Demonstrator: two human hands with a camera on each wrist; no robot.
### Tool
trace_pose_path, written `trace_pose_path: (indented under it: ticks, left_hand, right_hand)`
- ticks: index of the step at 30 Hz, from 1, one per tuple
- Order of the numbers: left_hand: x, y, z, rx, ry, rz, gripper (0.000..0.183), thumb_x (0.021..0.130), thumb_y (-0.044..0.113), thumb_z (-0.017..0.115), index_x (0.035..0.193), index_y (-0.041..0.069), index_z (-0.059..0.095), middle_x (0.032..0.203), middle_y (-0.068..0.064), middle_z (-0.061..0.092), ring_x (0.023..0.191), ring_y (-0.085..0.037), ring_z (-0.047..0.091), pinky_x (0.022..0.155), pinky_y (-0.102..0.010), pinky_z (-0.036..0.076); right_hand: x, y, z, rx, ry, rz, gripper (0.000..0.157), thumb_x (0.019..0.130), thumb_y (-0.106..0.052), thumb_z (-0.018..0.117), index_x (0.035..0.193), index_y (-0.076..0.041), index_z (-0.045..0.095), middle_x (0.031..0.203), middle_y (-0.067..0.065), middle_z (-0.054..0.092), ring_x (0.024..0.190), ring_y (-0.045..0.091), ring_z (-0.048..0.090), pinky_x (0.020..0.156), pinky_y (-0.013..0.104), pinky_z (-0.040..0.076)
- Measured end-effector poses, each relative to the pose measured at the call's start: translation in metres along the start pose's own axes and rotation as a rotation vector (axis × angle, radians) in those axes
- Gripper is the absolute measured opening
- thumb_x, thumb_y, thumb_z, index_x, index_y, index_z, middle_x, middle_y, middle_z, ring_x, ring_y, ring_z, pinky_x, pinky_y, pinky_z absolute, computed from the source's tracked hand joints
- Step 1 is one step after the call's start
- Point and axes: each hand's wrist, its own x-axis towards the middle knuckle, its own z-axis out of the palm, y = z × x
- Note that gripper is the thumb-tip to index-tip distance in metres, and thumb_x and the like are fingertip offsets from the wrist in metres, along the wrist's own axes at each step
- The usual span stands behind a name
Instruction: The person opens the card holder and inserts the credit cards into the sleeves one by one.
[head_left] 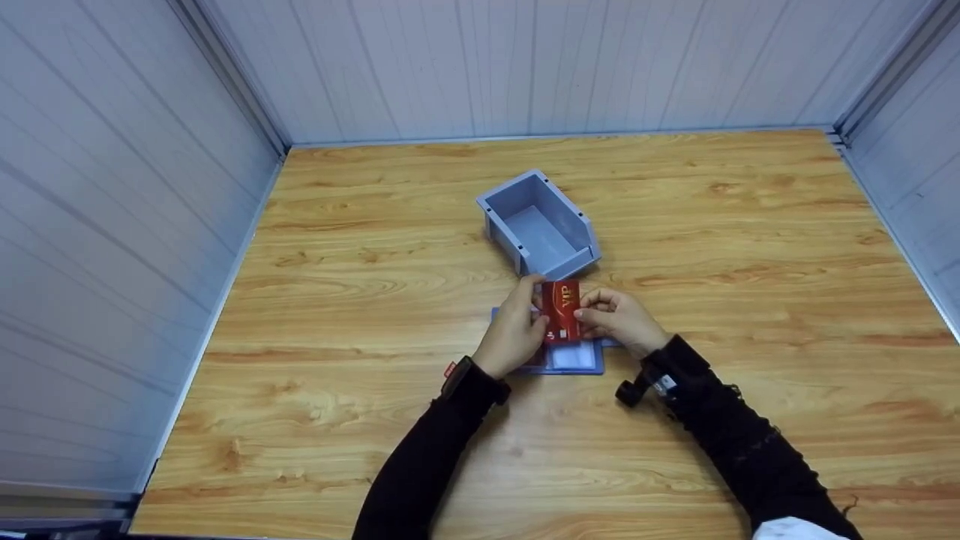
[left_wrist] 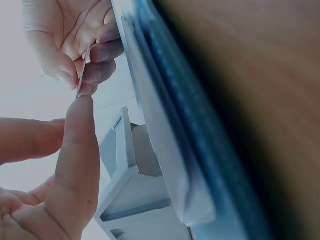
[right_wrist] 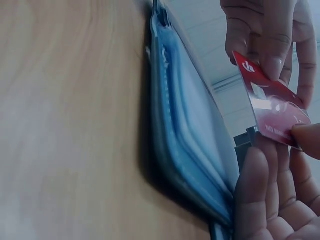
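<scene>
A red card (head_left: 561,311) with gold "VIP" lettering is held between both hands over an open blue wallet (head_left: 596,364). My left hand (head_left: 514,330) holds its left side, with the thumb near the lower corner and the index finger by the top edge. On the opposite edge, my right hand (head_left: 619,322) pinches the card between thumb and fingers. The card (right_wrist: 272,102) appears tilted in the right wrist view, its printed face showing. A whitish pocket (head_left: 574,355) shows in the wallet; the hands and card cover much of the rest.
A grey open-topped bin (head_left: 536,225) stands on the wooden table (head_left: 360,300) just beyond the hands. Pale panelled walls (head_left: 450,67) enclose the table at the back and both sides.
</scene>
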Motion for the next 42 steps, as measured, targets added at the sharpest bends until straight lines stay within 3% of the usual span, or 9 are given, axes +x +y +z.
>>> trace_pose_path:
  ticks: [5,14,20,26,31,42]
  left_hand:
    - [0.000,-0.003,-0.008,-0.015,-0.003,-0.032,0.056,0.086,-0.009,0.057,0.139,-0.002,0.042,0.100,-0.013,0.059,0.073,-0.012,0.055,0.062,-0.022,0.050]
    - [-0.003,-0.007,-0.020,-0.067,-0.009,-0.099,0.055,0.084,-0.011,0.057,0.137,-0.002,0.043,0.098,-0.015,0.060,0.070,-0.012,0.055,0.061,-0.021,0.049]
    - [-0.006,-0.011,-0.023,-0.100,-0.048,-0.151,0.056,0.085,-0.010,0.056,0.138,0.000,0.042,0.094,-0.012,0.060,0.065,-0.011,0.053,0.057,-0.023,0.049]
    - [-0.007,-0.012,-0.025,-0.123,-0.080,-0.205,0.056,0.085,-0.010,0.056,0.138,0.003,0.044,0.092,-0.010,0.059,0.065,-0.012,0.054,0.055,-0.024,0.051]
    - [-0.006,-0.013,-0.025,-0.090,-0.091,-0.227,0.055,0.084,-0.010,0.057,0.136,0.004,0.047,0.089,-0.009,0.058,0.069,-0.014,0.055,0.055,-0.024,0.052]
    - [-0.006,-0.016,-0.026,-0.072,-0.113,-0.283,0.056,0.084,-0.010,0.055,0.138,-0.003,0.043,0.091,-0.011,0.059,0.076,-0.018,0.061,0.060,-0.026,0.058]
  right_hand:
    - [-0.001,-0.003,-0.005,-0.062,0.016,-0.018,0.005,0.095,-0.009,0.060,0.092,-0.005,0.062,0.076,-0.002,0.070,0.068,0.009,0.067,0.065,0.023,0.058]
    - [-0.004,-0.004,-0.013,-0.397,0.030,-0.037,0.022,0.094,-0.012,0.062,0.103,0.008,0.061,0.084,0.003,0.069,0.074,0.008,0.065,0.068,0.023,0.057]
    - [-0.007,-0.005,-0.014,-0.635,0.030,-0.125,0.016,0.090,-0.012,0.066,0.098,0.002,0.066,0.087,0.006,0.066,0.076,0.008,0.059,0.068,0.021,0.051]
    - [-0.013,-0.012,-0.012,-0.909,0.044,-0.200,0.015,0.083,-0.013,0.073,0.094,-0.004,0.069,0.083,0.006,0.065,0.076,0.014,0.055,0.070,0.028,0.044]
    - [-0.014,-0.015,-0.012,-0.987,0.041,-0.185,0.020,0.079,-0.012,0.076,0.096,-0.002,0.068,0.080,0.005,0.063,0.072,0.016,0.055,0.068,0.029,0.043]
    - [-0.014,-0.015,-0.011,-1.021,0.030,-0.157,0.021,0.080,-0.013,0.074,0.097,-0.003,0.067,0.079,0.004,0.065,0.070,0.015,0.056,0.066,0.027,0.042]
